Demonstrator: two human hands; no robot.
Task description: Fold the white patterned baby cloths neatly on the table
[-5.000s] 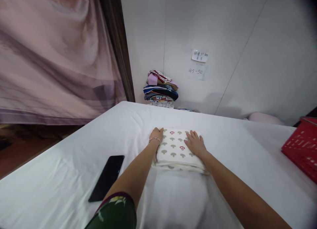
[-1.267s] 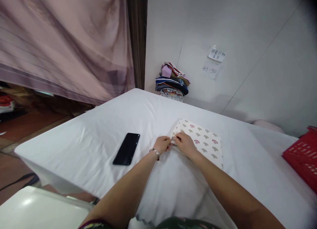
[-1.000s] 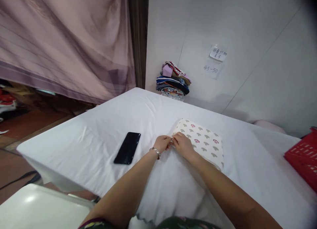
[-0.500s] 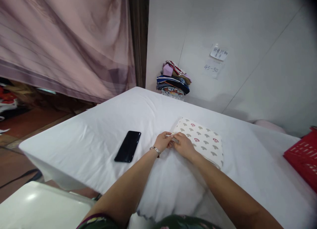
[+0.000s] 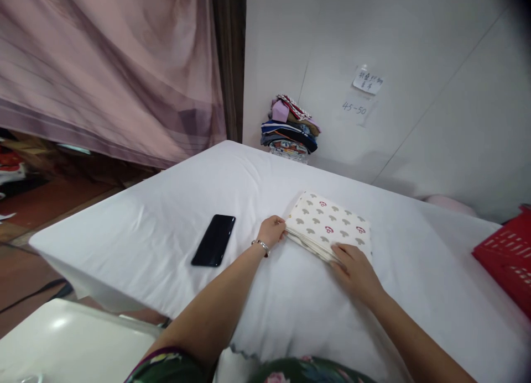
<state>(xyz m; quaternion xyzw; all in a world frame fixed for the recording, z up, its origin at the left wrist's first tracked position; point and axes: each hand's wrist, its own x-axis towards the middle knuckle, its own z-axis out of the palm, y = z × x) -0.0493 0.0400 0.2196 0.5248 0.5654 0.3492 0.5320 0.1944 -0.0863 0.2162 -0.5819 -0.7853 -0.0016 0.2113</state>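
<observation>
A folded cream cloth with a mushroom print point(image 5: 327, 225) lies on the white-covered table point(image 5: 166, 223). My left hand point(image 5: 271, 230), with a bracelet on the wrist, touches the cloth's near left corner, its fingers curled against the edge. At the near right edge my right hand point(image 5: 357, 271) has its fingers pressed to the folded layers. Whether either hand truly grips the cloth does not show.
A black phone point(image 5: 213, 240) lies flat to the left of my left hand. A stack of folded clothes point(image 5: 290, 130) sits at the table's far edge by the wall. A red basket point(image 5: 504, 256) stands at the right. A pink curtain point(image 5: 103, 68) hangs at the left.
My right hand has slid from the cloth's left corner along the near edge to its right end. The left hand stays at the left corner. Earlier, both hands lay flat on top.
</observation>
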